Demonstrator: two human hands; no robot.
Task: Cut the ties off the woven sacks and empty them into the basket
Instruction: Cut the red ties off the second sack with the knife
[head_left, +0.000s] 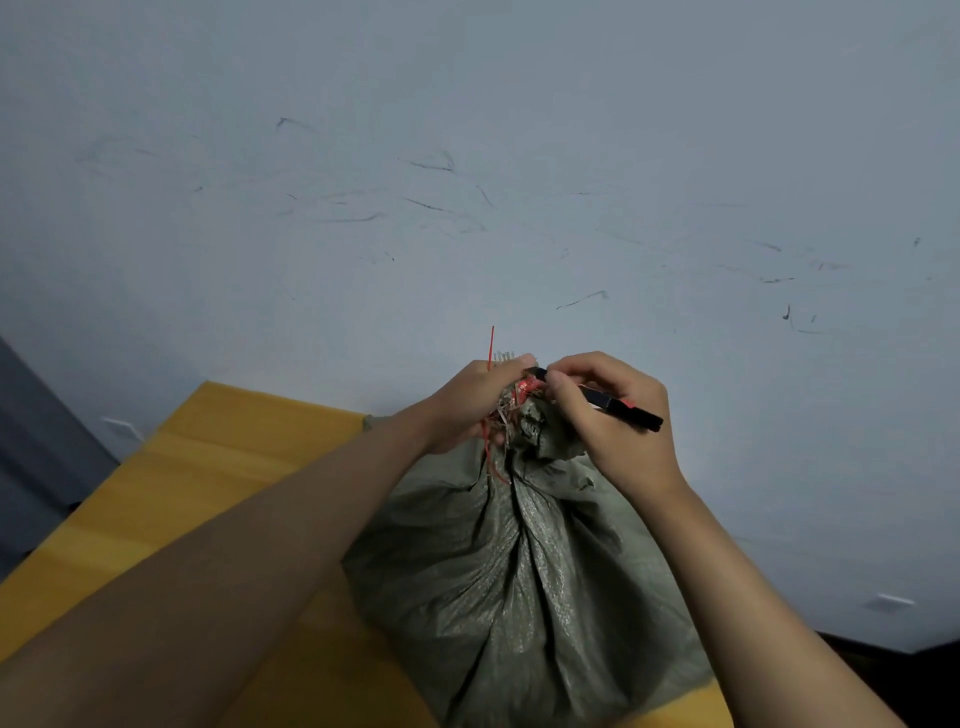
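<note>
Tie-cutting step: left hand (470, 402) grips the gathered neck of the green sack (519, 566) on the yellow table (208, 467). Right hand (608, 410) pinches a black cutter (618, 402), tip at the red tie (524, 387). Next probably needs a controlled slice, clear of fingers; no basket visible.

The scene is dim and evenly lit, with a cool bluish cast over the scuffed wall (467, 156) and no glare or hard-edged shadows anywhere. The wide-angle lens bends the edges strongly, so the yellow desk (171, 493) tilts and curves at the lower left and the forearms swell toward the bottom corners. Focus is soft overall: the weave of the green woven sack (509, 582) reads fairly clearly at centre, while the hands (613, 415) and frame corners look slightly smeared.
</note>
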